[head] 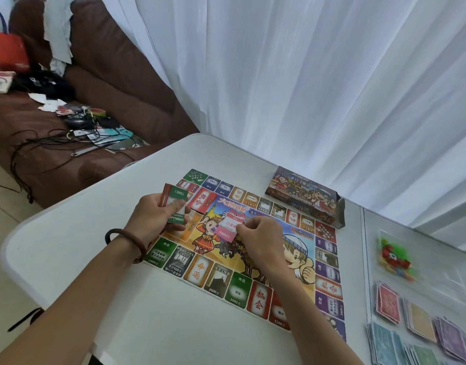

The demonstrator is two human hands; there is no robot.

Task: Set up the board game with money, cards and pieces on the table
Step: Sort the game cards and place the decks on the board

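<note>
Closest, at the right edge of the white surface (pixel 95 233), lie piles of paper money (pixel 421 321) in red, yellow, purple, blue and green. They are blurry, but they look sorted by colour. So the money part seems done.

The game board (pixel 226 280) lies flat and open in the middle of the surface. Both hands are over it, a little apart.

The left hand (pixel 152 217) grips a stack of small cards (pixel 175 204), with the thumb on the green top card. The right hand (pixel 260 235) pinches one pink card (pixel 228 226) by its edge, just above the middle of the board.

I think this step is sorting the cards one by one. Next, the pink card needs a spot to lie in, and I cannot see any card pile started yet. Then the right hand must go to the stack for the green card. It should slide off only one card and not two.

Farther right is a clear bag of little pieces (pixel 395 256), not yet opened, as far as I can tell. At the far edge sits the game box (pixel 303 196). Behind it hangs a white curtain (pixel 305 75), and a brown sofa (pixel 108 75) stands to the left.
</note>
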